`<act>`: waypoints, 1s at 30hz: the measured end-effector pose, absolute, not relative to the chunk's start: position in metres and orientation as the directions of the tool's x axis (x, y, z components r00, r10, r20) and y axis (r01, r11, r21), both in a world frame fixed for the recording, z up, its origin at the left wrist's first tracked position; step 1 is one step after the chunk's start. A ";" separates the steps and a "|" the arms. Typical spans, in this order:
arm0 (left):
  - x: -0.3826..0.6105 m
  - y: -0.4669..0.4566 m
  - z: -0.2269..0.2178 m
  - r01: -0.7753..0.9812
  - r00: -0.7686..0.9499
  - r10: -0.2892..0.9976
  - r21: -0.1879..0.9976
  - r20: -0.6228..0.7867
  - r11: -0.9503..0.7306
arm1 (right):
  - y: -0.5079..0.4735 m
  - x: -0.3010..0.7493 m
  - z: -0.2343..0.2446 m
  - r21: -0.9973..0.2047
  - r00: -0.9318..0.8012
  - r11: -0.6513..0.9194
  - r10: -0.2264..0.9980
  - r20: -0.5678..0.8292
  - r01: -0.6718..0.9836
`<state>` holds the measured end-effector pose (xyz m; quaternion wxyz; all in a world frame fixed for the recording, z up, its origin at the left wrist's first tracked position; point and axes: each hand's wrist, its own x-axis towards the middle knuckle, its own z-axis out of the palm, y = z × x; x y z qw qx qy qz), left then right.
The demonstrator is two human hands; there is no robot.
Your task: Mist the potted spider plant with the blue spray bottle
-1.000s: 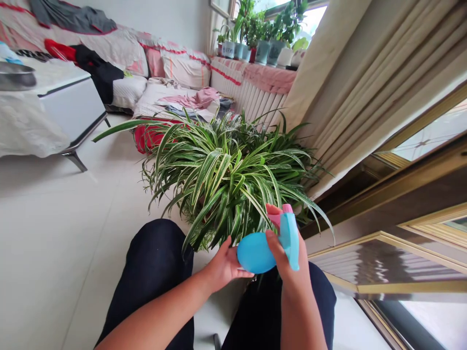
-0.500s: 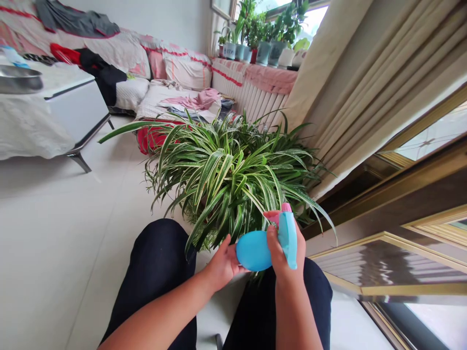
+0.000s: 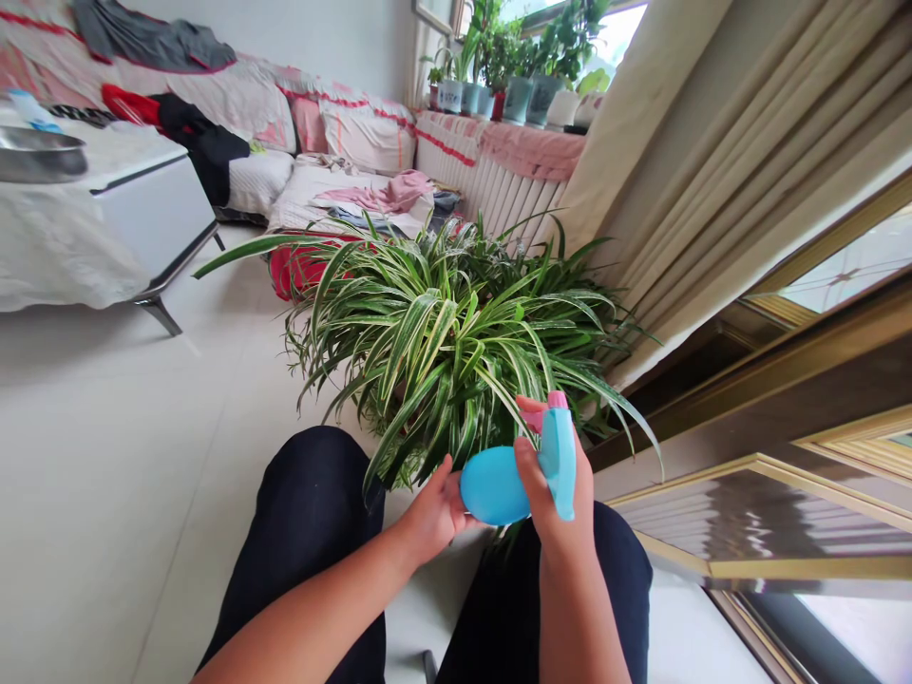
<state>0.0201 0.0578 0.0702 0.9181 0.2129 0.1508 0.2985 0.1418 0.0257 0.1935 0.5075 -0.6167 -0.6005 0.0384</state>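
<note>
A blue plastic spray bottle [image 3: 493,486] with a pink trigger head is held just in front of a variegated spider plant [image 3: 442,366]. My left hand [image 3: 431,513] cups the rounded body of the bottle from below and the side. My right hand [image 3: 552,480] wraps the neck and blue head, with its fingers at the pink trigger. The arching green-and-white leaves reach close to both hands. The plant's pot is hidden by the foliage.
My knees in dark trousers lie below my hands. Beyond the plant are a bedding-covered sofa, a white-ribbed radiator, and potted plants on a windowsill. Beige curtains and gold window frames stand right. A white table with a metal bowl [image 3: 39,154] stands left.
The bottle and both hands sit slightly higher and further left in the view. The grip of both hands looks the same.
</note>
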 end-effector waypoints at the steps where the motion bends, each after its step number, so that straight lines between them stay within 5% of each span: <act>1: 0.020 0.058 0.071 -0.486 0.773 0.617 0.485 -0.151 0.727 | 0.025 0.141 0.193 -0.677 0.268 0.251 0.781 0.563 0.692; 8: 0.018 0.061 0.074 -0.501 0.746 0.643 0.491 -0.172 0.713 | 0.022 0.129 0.198 -0.731 0.274 0.279 0.798 0.537 0.623; 17: 0.027 0.049 0.069 -0.507 0.761 0.622 0.429 -0.183 0.747 | 0.020 0.137 0.202 -0.627 0.196 0.281 0.790 0.581 0.727; 30: 0.026 0.047 0.073 -0.490 0.765 0.599 0.390 -0.237 0.780 | 0.021 0.148 0.197 -0.625 0.261 0.246 0.752 0.605 0.741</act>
